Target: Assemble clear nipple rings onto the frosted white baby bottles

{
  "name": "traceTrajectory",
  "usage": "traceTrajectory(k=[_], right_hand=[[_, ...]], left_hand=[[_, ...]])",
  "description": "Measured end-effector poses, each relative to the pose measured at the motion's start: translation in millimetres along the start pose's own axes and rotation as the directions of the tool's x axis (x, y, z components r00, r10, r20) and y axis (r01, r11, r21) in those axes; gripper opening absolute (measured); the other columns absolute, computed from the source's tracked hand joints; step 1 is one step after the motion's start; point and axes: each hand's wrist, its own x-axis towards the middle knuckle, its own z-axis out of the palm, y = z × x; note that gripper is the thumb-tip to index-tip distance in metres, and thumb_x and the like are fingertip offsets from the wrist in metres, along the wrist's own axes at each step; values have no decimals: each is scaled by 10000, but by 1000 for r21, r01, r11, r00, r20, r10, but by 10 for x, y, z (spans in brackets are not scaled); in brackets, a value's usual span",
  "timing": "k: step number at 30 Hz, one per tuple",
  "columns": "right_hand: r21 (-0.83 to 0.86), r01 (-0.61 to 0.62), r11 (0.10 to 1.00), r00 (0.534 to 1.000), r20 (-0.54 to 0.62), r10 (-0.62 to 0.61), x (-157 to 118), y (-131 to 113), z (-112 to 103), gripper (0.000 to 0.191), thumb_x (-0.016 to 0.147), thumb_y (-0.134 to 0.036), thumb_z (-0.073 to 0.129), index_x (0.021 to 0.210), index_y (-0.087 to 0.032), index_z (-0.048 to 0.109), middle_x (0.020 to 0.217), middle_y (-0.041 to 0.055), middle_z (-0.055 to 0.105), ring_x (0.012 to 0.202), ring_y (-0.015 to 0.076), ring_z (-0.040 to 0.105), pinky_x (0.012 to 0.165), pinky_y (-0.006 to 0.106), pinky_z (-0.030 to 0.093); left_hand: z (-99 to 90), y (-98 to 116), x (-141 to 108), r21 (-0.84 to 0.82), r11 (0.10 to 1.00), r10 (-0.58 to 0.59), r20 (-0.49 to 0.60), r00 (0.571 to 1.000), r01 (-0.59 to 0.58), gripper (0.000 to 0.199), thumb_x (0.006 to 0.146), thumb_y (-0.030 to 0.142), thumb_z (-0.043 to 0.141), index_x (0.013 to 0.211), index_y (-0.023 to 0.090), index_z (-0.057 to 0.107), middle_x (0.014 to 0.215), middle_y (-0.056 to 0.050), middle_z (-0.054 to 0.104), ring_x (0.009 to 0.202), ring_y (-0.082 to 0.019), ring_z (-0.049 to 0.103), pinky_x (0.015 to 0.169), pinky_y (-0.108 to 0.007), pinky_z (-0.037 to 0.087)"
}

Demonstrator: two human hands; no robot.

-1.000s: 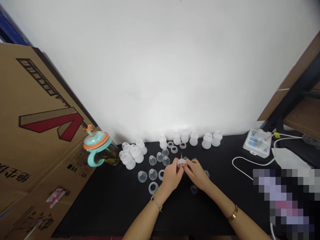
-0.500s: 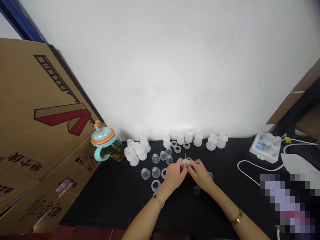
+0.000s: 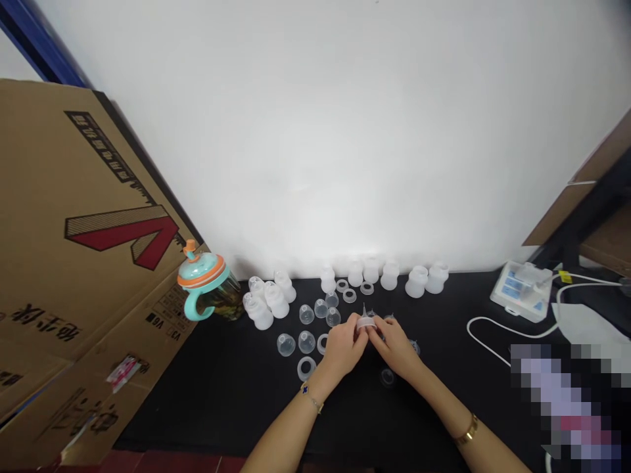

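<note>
Both hands are closed on one white bottle collar ring (image 3: pixel 366 322), with a thin clear nipple tip pointing up through it. My left hand (image 3: pixel 344 344) pinches the ring's left side, and my right hand (image 3: pixel 396 346) grips its right. Clear nipples lie around my right hand, partly hidden by it; one clear nipple (image 3: pixel 388 377) is in full view below. To the left are several clear dome caps (image 3: pixel 306 341) and a white ring (image 3: pixel 306 368); another ring (image 3: pixel 323 343) is half covered by my left hand.
Open white bottles (image 3: pixel 417 282) line the wall, with loose rings (image 3: pixel 349 295) before them. Capped bottles (image 3: pixel 277 302) cluster at left beside a turquoise-handled jug (image 3: pixel 202 279). A cardboard box (image 3: pixel 98 263) stands far left. A white case (image 3: pixel 522 292) and cable (image 3: pixel 486 320) lie right.
Both hands stay around the collar ring in nearly the same place. The nipple tip seems to stand slightly taller above it. The whole view has shifted a little.
</note>
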Motion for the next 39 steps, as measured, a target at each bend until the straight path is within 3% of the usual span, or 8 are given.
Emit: traceTrajectory(k=[10, 29, 39], right_hand=[[9, 23, 1000, 1000, -5, -23, 4, 4, 1, 260, 990, -269, 392, 736, -238, 434, 631, -16, 561, 642, 192, 546, 749, 349, 417], [35, 17, 999, 998, 59, -19, 1, 17, -38, 212, 967, -224, 399, 760, -230, 446, 719, 9, 577, 732, 200, 556, 723, 321, 407], [-24, 48, 999, 998, 37, -47, 7, 45, -43, 281, 970, -238, 414, 689, -232, 398, 641, -11, 529, 682, 197, 540, 701, 311, 389]], left_hand=[[-14, 11, 12, -20, 999, -31, 66, 997, 32, 174, 981, 272, 403, 900, 212, 545, 672, -13, 659, 616, -191, 650, 599, -255, 388], [-17, 28, -15, 81, 997, -20, 75, 997, 14, 139, 990, 247, 406, 908, 213, 513, 635, -7, 648, 604, -202, 653, 568, -265, 331], [-31, 42, -28, 58, 998, -7, 57, 998, 4, 168, 989, 271, 414, 867, 219, 518, 665, -4, 662, 608, -189, 646, 570, -254, 330]])
